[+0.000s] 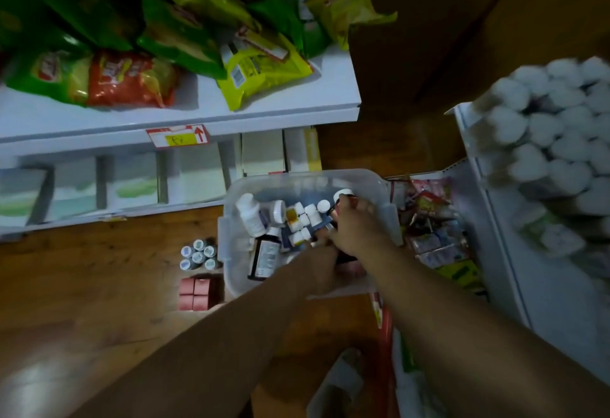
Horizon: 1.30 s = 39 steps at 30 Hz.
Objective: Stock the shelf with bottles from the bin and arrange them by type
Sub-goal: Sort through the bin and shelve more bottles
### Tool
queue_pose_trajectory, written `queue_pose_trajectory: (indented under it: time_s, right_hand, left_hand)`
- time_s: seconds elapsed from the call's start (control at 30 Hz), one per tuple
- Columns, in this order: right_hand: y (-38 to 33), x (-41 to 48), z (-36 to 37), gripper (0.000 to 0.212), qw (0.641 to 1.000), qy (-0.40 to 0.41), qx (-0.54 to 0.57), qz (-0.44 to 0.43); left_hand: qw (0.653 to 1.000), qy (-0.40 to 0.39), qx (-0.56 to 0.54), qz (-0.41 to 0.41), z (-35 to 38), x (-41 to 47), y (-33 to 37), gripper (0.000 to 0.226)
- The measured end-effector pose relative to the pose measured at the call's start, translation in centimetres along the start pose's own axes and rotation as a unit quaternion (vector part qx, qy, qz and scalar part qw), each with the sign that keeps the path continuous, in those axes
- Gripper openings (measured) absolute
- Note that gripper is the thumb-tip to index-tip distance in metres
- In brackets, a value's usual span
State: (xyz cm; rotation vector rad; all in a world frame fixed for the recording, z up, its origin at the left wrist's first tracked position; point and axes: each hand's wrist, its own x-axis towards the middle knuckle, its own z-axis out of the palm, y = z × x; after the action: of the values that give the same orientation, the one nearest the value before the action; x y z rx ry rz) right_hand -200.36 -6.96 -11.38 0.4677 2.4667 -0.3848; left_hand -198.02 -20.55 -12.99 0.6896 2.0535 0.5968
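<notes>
A clear plastic bin (231,242) stands on the wooden floor and holds several bottles: a white one (251,216), a dark labelled one (265,257) and small white-capped ones (308,214). Both my hands reach into it. My right hand (355,224) curls its fingers over a dark bottle with a white cap (344,192) at the bin's far right. My left hand (321,261) lies just below it, its fingers hidden under my right wrist. A white shelf (515,285) to the right carries many blurred white-capped bottles (544,133).
Left of the bin on the floor stand a cluster of grey-capped bottles (198,254) and red boxes (194,294). A white shelf unit (185,120) at upper left holds snack bags (132,77), with boxes below. Colourful packets (432,219) fill the low right shelf.
</notes>
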Motion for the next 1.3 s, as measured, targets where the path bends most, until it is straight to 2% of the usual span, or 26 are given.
queue_pose_trajectory:
  time_s: [0.1,0.17,0.23,0.27,0.37,0.47,0.53,0.6,0.67,0.77,0.87,0.97,1.13,1.23,1.3]
  right_hand:
    - [0.3,1.1,1.0,0.069,0.998,0.05,-0.023,-0.014]
    - [0.2,1.1,0.9,0.077,0.999,0.049,-0.012,-0.011]
    - [-0.1,0.8,0.3,0.082,0.995,0.033,0.089,0.014]
    - [-0.1,0.4,-0.3,0.078,0.986,0.028,0.163,0.032]
    - [0.0,-1.9,-3.5,0.063,0.93,0.04,0.362,0.044]
    - [-0.1,-6.2,-7.8,0.064,0.878,0.087,0.471,0.003]
    - [-0.4,-9.7,-10.8,0.062,0.837,0.101,0.538,-0.012]
    - [-1.1,-13.3,-13.8,0.059,0.792,0.109,0.6,-0.03]
    - [-1.8,-16.7,-16.5,0.056,0.753,0.117,0.646,-0.048]
    - [-2.3,-22.0,-20.7,0.057,0.693,0.138,0.703,-0.078]
    - [-2.0,-28.0,-25.0,0.052,0.663,0.195,0.716,-0.096]
    - [-0.9,-33.9,-27.9,0.052,0.648,0.269,0.704,-0.112]
    - [2.1,-42.8,-29.7,0.063,0.634,0.405,0.647,-0.121]
    - [4.2,-47.5,-29.4,0.066,0.626,0.477,0.61,-0.094]
    - [5.6,-50.0,-28.9,0.071,0.608,0.519,0.597,-0.071]
  left_hand:
    - [0.999,0.006,0.044,0.006,0.0,0.7,-0.6,0.071]
    - [0.999,-0.024,0.033,0.012,-0.7,0.7,-1.0,0.067]
    - [0.999,-0.049,-0.001,-0.003,-2.6,-0.2,-1.0,0.058]
    - [0.998,-0.055,-0.015,-0.015,-3.9,-1.0,-0.9,0.051]
    - [0.995,-0.048,-0.077,-0.038,-8.2,-4.1,-1.1,0.029]
    - [0.981,0.003,-0.189,-0.047,-11.7,-8.3,-0.3,0.03]
    - [0.944,0.057,-0.321,-0.042,-13.6,-10.8,1.4,0.03]
    - [0.892,0.101,-0.441,-0.021,-15.4,-13.1,4.3,0.037]
    - [0.852,0.123,-0.509,0.012,-17.2,-14.8,7.7,0.046]
    - [0.81,0.112,-0.57,0.082,-19.9,-17.4,13.6,0.051]
    - [0.8,0.089,-0.571,0.162,-22.7,-20.3,19.9,0.046]
    - [0.797,0.058,-0.555,0.23,-24.3,-23.0,25.7,0.049]
    - [0.824,-0.003,-0.471,0.316,-23.6,-26.0,34.1,0.052]
    - [0.844,0.001,-0.391,0.368,-21.7,-27.0,38.6,0.053]
    - [0.847,0.003,-0.353,0.397,-20.1,-27.4,41.2,0.051]
